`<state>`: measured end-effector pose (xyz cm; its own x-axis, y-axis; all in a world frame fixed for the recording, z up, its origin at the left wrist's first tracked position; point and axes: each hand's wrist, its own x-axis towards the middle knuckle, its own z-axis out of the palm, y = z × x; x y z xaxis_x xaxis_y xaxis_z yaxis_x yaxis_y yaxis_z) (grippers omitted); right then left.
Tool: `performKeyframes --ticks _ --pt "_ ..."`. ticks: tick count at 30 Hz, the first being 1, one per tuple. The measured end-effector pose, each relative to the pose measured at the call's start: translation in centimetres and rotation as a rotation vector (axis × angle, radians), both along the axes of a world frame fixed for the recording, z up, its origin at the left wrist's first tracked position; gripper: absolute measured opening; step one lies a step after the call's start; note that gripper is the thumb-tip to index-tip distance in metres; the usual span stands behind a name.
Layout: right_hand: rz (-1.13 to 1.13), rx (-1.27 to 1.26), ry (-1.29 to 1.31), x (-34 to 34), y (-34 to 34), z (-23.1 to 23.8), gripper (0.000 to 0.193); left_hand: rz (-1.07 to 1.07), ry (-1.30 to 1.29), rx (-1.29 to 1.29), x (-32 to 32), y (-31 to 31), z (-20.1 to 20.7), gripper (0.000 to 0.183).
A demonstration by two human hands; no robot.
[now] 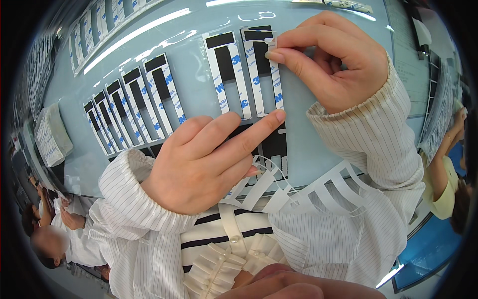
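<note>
Several flat black rectangular pieces with white, blue-printed adhesive tape strips along their sides lie in a slanted row. With thumb and forefinger, my right hand (338,62) pinches the upper right edge of the rightmost taped piece (264,65). From my left hand (209,159), one finger stretches out and presses on the lower right end of that same piece. Its thumb and forefinger are closed at the white cut-out backing sheet (323,194), which hangs in front of my chest; the exact hold is partly hidden. Next to the rightmost piece lies another taped piece (227,65).
Smaller taped pieces (133,97) continue the row leftward on the pale blue table (194,60). A framed sheet of strips (104,22) lies at far left, above a white stack (52,134). Black pieces (275,144) show under my left hand. Other people sit at both sides.
</note>
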<state>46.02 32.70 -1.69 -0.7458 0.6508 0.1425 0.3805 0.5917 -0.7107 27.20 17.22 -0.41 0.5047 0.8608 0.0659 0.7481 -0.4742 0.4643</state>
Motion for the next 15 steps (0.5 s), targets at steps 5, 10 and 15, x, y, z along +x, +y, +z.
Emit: performKeyframes --ticks 5,10,15 --pt "0.01 0.373 -0.036 -0.7 0.0 2.4 0.027 -0.004 -0.004 0.016 -0.1 0.1 -0.2 0.029" --pt "-0.063 0.293 -0.085 0.4 0.5 1.1 0.025 0.006 -0.017 0.026 -0.1 0.0 -0.3 0.028" --pt "0.201 0.42 -0.087 1.7 0.8 1.3 0.034 0.031 -0.045 0.047 -0.2 -0.2 -0.6 0.027"
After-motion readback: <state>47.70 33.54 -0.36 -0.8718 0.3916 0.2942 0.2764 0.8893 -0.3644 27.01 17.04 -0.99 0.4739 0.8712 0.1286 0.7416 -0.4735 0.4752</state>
